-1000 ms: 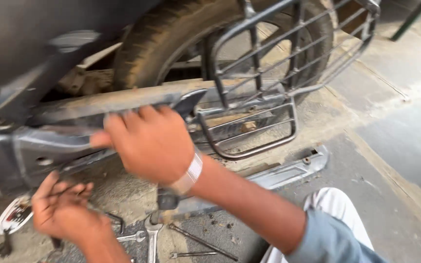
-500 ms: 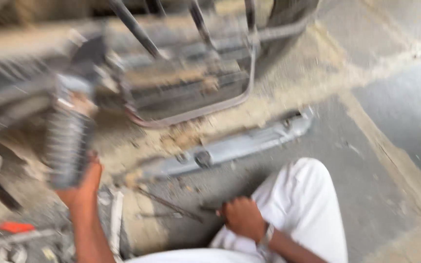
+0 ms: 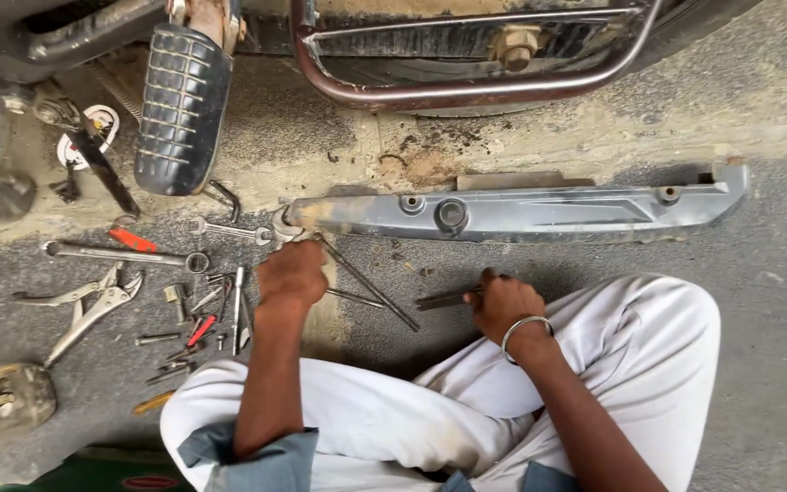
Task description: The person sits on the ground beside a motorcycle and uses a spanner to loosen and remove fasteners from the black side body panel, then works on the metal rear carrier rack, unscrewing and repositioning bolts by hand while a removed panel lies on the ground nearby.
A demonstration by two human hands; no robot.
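Note:
I sit cross-legged on the ground in white trousers. My left hand (image 3: 292, 273) is closed over the handle of a spanner (image 3: 281, 225), whose open jaw shows just above my knuckles, at the left end of a long grey metal cover (image 3: 539, 211) lying on the ground. A thin steel rod (image 3: 371, 290) runs out from under that hand to the right. My right hand (image 3: 503, 305), with a metal bangle on the wrist, grips a dark flat tool (image 3: 446, 298) resting on the ground below the cover.
A motorbike stands above: a ribbed black footrest (image 3: 182, 107) and a rusty tubular guard (image 3: 466, 91). Left of my hand lie locking pliers (image 3: 93, 305), a ring spanner (image 3: 125, 256), a combination spanner (image 3: 229, 231) and several small bits and screwdrivers (image 3: 198, 323).
The view has dropped from the bike's side to the ground. My left hand has left the footrest and my right hand has come off the bike; both now rest on tools on the ground.

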